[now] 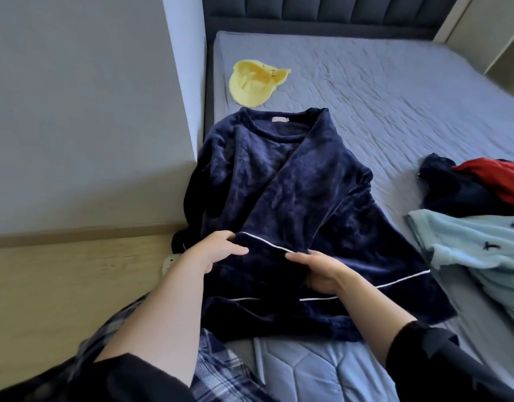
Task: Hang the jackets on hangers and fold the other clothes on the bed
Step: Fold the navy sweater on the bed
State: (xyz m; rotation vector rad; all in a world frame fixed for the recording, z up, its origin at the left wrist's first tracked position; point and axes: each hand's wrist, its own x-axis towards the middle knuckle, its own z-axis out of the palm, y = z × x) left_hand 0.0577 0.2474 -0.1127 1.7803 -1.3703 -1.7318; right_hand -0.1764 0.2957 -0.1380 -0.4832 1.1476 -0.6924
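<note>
Blue-grey quilted mattress (380, 91) fills most of my view, with a dark padded headboard (322, 15) at the far end and a grey wall (84, 105) along the left. A navy fleece top (250, 181) lies flat on the near left part of the bed, its round neckline toward the headboard and its white-piped hem closest to me. One sleeve (316, 175) is folded slantwise across the chest, so its white-piped cuff (267, 256) sits low on the front of the garment. The other sleeve hangs off the left edge of the mattress. Both hands are on that cuff: the left hand (218, 249) has its fingers curled over the cuff's left end, and the right hand (318, 271) pinches the right end, fingers on top and thumb tucked beneath. A yellow cap (254, 84) rests near the headboard, just beyond the neckline and not touching it. At the right edge, well apart from the top, a red and navy heap of clothes (476, 184) sits beside a pale blue garment (482, 250) dotted with small dark motifs. Plaid trousers (221, 372) show at the bottom of my view.
</note>
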